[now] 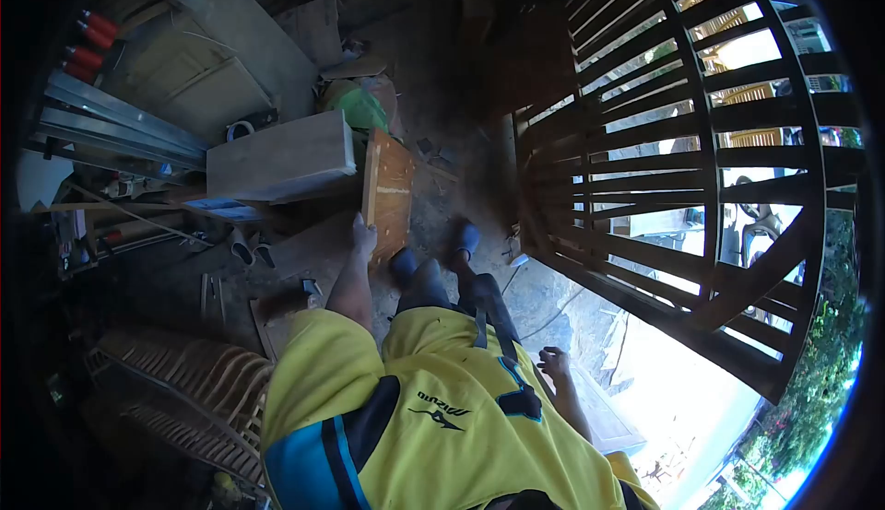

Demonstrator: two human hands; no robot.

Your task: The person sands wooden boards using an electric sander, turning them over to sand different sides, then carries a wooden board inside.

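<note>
My left hand is closed on the near edge of an orange-brown wooden board, which stands on its edge in front of my legs. Small pale marks dot the board's face. Out to the right, beside my yellow shirt, my right hand hangs with its fingers partly spread and nothing in it. Close to the board's left side is a grey block-like box. Behind the board lies a green bag.
A large slatted wooden frame fills the right side. Metal bars and red spools are at the left. Curved wooden slats lie at lower left. A pair of slippers rests on the floor.
</note>
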